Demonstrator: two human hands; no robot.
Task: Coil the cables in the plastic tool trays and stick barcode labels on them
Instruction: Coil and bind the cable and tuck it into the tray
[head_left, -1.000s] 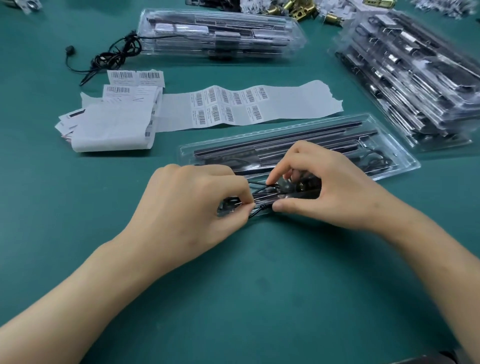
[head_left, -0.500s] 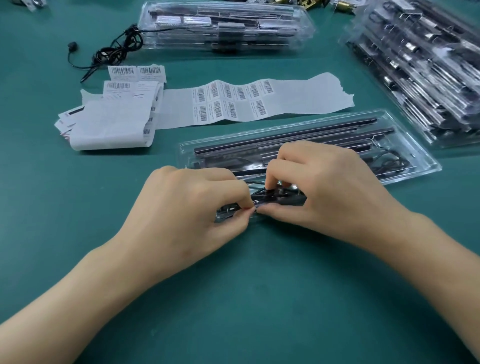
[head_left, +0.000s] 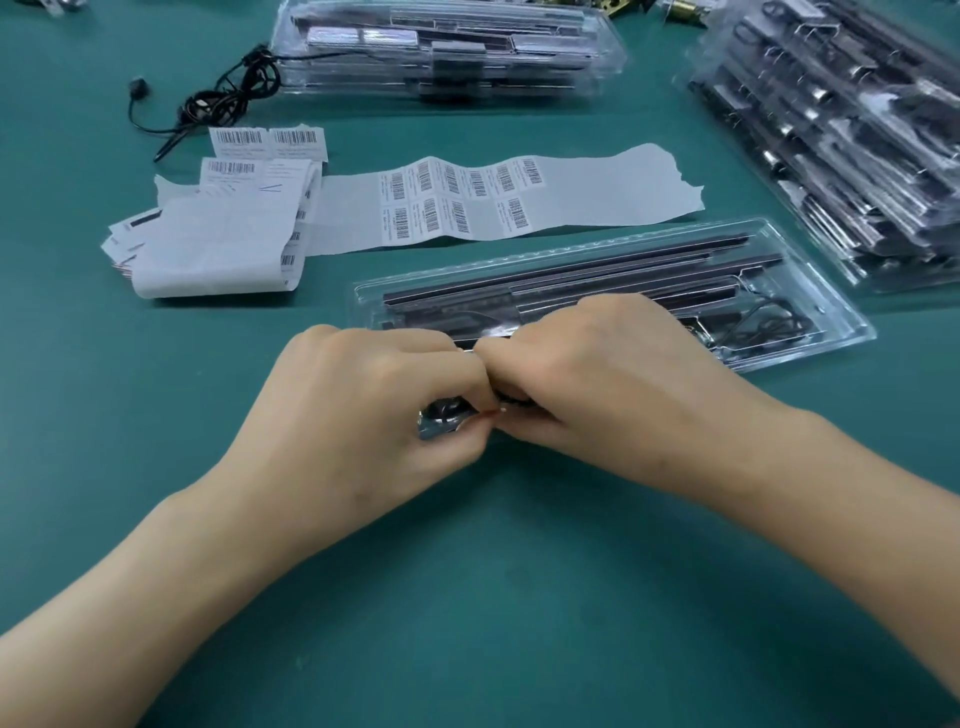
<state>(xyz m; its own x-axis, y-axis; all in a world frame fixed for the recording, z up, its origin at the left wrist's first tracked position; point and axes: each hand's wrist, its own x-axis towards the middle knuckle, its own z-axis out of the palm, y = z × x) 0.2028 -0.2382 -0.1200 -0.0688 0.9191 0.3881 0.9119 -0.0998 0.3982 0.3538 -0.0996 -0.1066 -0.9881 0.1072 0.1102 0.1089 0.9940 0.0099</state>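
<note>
Drawing closer than a second ago, my left hand (head_left: 363, 410) and right hand (head_left: 602, 384) pinch the cable (head_left: 514, 399), likely finishing its coil.

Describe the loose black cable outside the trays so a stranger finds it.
Find the stack of clear trays at the far middle of the green table. The loose black cable lies tangled at its left end, beyond the barcode labels. Unlike the cable in the near tray, it lies on bare table.
</note>
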